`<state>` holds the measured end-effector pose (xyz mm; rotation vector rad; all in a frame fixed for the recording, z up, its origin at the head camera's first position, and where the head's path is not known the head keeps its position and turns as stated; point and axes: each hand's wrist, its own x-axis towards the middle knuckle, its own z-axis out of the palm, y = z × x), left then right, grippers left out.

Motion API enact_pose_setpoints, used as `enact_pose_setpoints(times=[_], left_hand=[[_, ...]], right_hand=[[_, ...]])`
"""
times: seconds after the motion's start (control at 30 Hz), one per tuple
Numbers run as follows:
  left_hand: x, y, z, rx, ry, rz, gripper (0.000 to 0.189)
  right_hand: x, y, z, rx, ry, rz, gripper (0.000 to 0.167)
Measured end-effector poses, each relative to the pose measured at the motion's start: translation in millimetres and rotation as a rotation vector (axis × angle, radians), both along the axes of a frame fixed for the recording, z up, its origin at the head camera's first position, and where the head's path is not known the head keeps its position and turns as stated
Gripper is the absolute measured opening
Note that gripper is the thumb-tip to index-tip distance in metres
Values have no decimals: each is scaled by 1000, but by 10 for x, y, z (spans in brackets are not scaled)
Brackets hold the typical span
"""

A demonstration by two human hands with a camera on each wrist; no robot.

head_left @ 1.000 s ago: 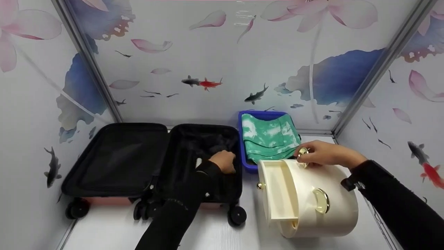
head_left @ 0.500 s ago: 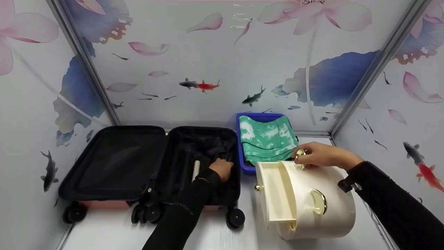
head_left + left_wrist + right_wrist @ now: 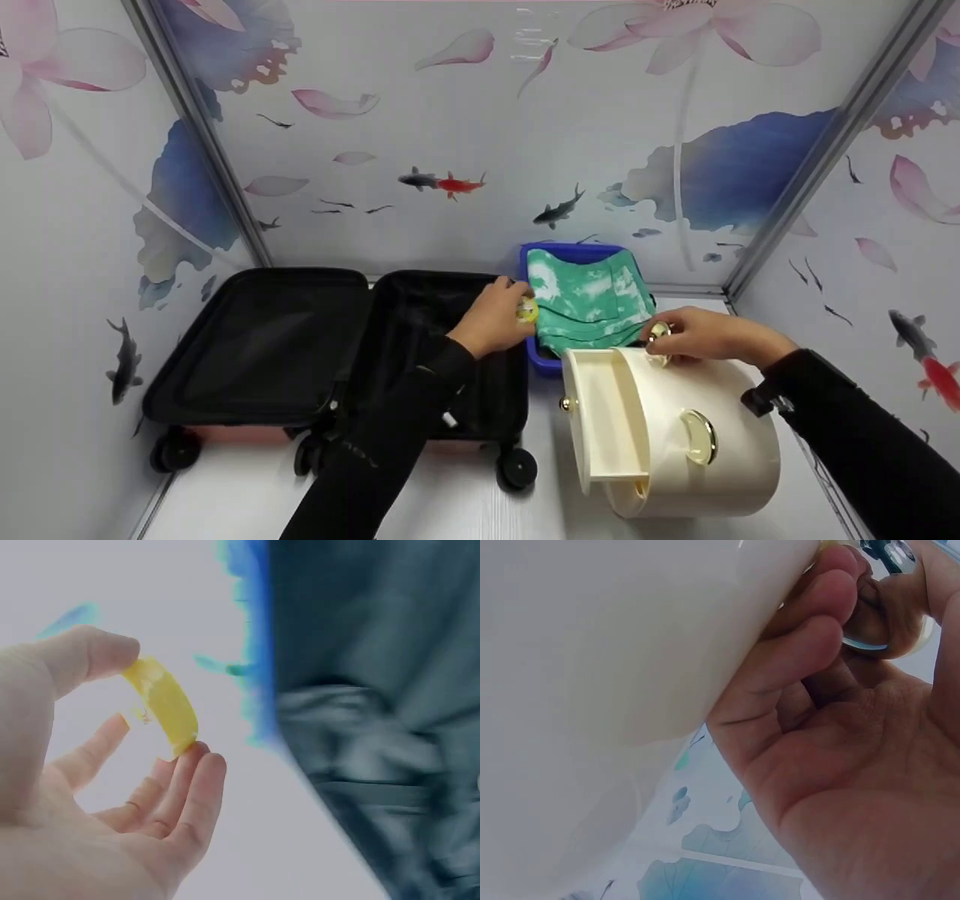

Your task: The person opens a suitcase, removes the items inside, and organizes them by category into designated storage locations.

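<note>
My left hand (image 3: pixel 491 319) pinches a small round yellow object (image 3: pixel 166 709) between thumb and fingertips; its exact kind is unclear. In the head view this hand is above the right half of an open black-lined suitcase (image 3: pixel 255 345), close to the blue basket's edge. My right hand (image 3: pixel 701 336) holds a gold-trimmed handle (image 3: pixel 660 334) on a cream rounded storage box (image 3: pixel 739 427). One drawer (image 3: pixel 611 420) of the box is pulled out to the left, and no contents show in it. In the right wrist view, curled fingers (image 3: pixel 802 649) lie against the box's wall.
A blue basket (image 3: pixel 544 367) with folded green-and-white cloth (image 3: pixel 589 292) stands behind the storage box, beside the suitcase. Dark items lie in the suitcase's right half, partly hidden by my left arm. Printed panels (image 3: pixel 480 112) enclose the back and sides. Suitcase wheels (image 3: pixel 517 469) stick out in front.
My left hand has risen out of the suitcase's right half and moved toward the basket, now holding the yellow object. My right hand stays on the handle; the box and drawer have not moved.
</note>
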<state>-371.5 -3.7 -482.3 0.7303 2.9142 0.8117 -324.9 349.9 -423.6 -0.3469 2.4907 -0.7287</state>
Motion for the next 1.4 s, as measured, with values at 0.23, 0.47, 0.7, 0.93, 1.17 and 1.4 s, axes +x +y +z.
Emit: enact_pose_setpoints(times=[0.23, 0.47, 0.7, 0.93, 1.17, 1.4], left_hand=[[545, 444, 502, -14, 54, -293, 51], [841, 781, 396, -190, 137, -437, 49], [943, 903, 264, -285, 177, -335, 42], [1042, 1003, 135, -382, 244, -298, 19], [1113, 1119, 124, -512, 241, -305, 16], [1125, 1108, 159, -505, 309, -273, 24]], right_hand=[[-28, -3, 5, 8, 10, 14, 43], [-24, -14, 4, -1, 17, 14, 40], [-30, -31, -16, -11, 23, 20, 44], [-26, -26, -12, 1, 16, 8, 40], [-5, 1, -25, -28, 13, 10, 39], [-8, 8, -20, -32, 9, 15, 38]])
